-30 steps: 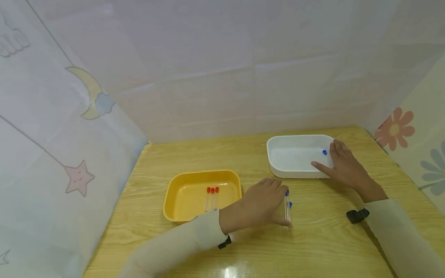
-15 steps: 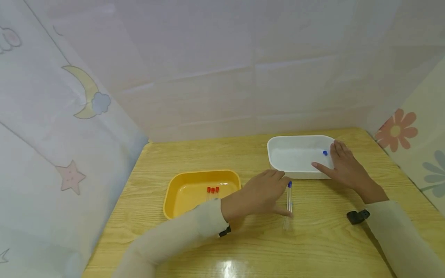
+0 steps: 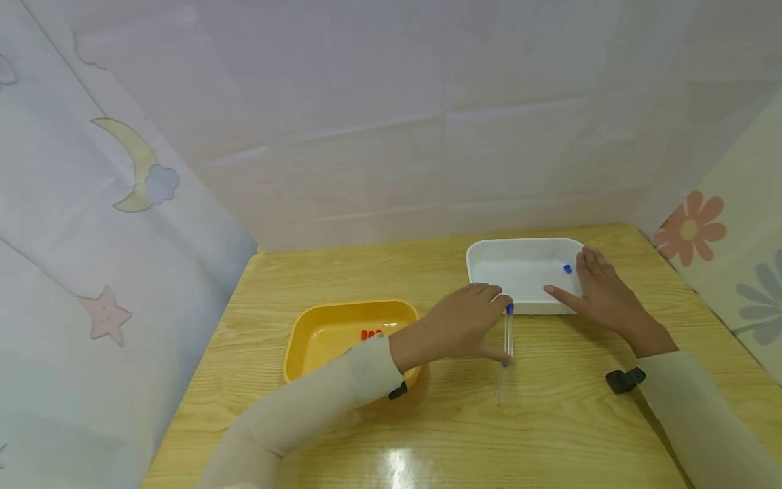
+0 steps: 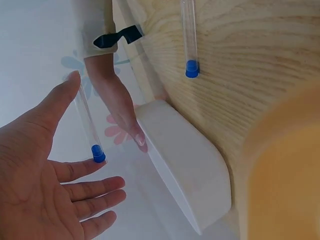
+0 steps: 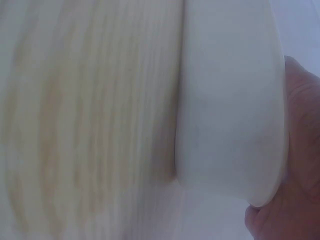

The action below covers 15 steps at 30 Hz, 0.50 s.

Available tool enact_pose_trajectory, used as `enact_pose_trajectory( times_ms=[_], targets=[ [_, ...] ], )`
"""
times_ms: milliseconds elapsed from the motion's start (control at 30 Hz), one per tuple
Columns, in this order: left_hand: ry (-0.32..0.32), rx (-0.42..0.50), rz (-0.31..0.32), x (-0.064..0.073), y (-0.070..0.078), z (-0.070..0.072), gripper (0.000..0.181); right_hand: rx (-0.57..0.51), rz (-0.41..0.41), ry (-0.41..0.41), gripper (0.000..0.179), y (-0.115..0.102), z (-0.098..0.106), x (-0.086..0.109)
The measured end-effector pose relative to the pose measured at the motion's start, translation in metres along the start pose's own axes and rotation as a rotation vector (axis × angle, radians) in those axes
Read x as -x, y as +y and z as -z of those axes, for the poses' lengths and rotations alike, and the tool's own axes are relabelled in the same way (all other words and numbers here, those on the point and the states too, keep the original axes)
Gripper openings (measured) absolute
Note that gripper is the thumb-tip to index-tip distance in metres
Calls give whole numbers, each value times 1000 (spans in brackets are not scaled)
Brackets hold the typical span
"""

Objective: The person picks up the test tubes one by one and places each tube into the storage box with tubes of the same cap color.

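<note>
My left hand (image 3: pixel 464 322) pinches a clear test tube (image 4: pixel 87 117) with a blue cap, thumb tip at the bare end and index fingertip by the cap. The other fingers stretch out loosely. The tube is raised, its cap overlapping the front of the white tray (image 3: pixel 489 304) in the head view. A second blue-capped test tube (image 4: pixel 189 30) lies on the table below. My right hand (image 3: pixel 601 295) rests over the tray's right front corner, fingers spread along the rim. Inside that tray shows a small blue cap (image 3: pixel 567 269).
A yellow tray (image 3: pixel 348 305) stands to the left, partly covered by the left forearm. In it are several red caps (image 3: pixel 370 334); their tubes are mostly hidden. The wooden table (image 3: pixel 342 272) meets a draped backdrop (image 3: pixel 366 136) at its far edge.
My left hand has lifted the pinched test tube off the table and carried it away from me, toward the white tray. The second tube lies uncovered below. The right hand has stayed put.
</note>
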<state>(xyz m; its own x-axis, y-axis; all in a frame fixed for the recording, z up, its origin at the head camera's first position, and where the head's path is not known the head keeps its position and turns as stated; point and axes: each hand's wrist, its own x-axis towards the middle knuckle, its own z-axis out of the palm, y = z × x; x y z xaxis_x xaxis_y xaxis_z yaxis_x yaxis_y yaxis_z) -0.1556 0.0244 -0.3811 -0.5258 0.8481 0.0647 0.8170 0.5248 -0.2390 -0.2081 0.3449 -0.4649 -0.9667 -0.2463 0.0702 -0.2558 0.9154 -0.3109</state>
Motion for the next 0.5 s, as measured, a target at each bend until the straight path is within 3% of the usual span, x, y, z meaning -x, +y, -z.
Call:
enact_pose_trajectory(
  times_ms=[500],
  targets=[
    [-25,27,29,-22,-16,-3,99,14,-2,19,108,1,-1,1]
  ],
)
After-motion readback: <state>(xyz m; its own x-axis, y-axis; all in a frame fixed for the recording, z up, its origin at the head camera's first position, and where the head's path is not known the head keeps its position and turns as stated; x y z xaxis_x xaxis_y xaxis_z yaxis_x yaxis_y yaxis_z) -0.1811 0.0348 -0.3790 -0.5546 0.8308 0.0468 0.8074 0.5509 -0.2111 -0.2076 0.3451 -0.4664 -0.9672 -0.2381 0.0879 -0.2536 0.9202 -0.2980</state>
